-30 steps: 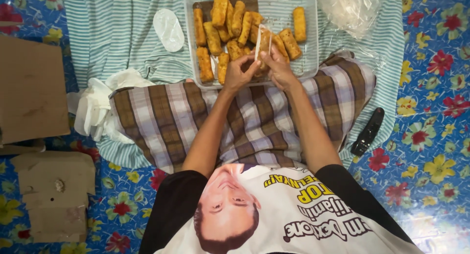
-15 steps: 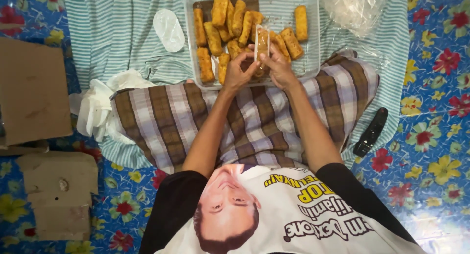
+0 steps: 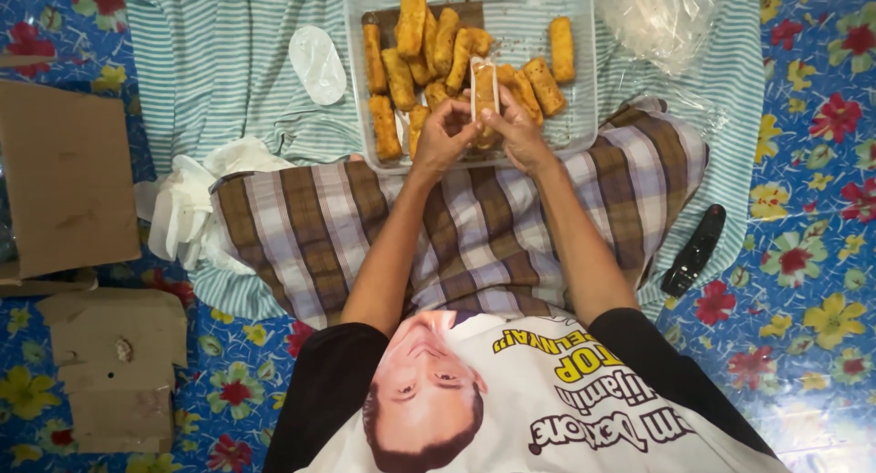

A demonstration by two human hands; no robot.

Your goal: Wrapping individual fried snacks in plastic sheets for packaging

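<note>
Sitting cross-legged in a brown and lilac checked cloth (image 3: pixel 456 227), soft and creased, forearms reaching forward over the lap. Meeting just past the knees, left hand (image 3: pixel 444 134) and right hand (image 3: pixel 520 131), fingers curled shut from either side around a small clear plastic sleeve (image 3: pixel 483 85) with one golden, crumb-coated stick inside. Standing upright in that pinch, long axis pointing away from the body, upper end toward the far rim. Hovering over the near edge of a clear rectangular plastic tray (image 3: pixel 584 117) carrying more rough, elongated fried sticks (image 3: pixel 411 21), mostly lying lengthwise. Resting beyond on striped green and white fabric (image 3: pixel 228 62), with crinkled transparent bags (image 3: pixel 662 17) at the far right.
</note>
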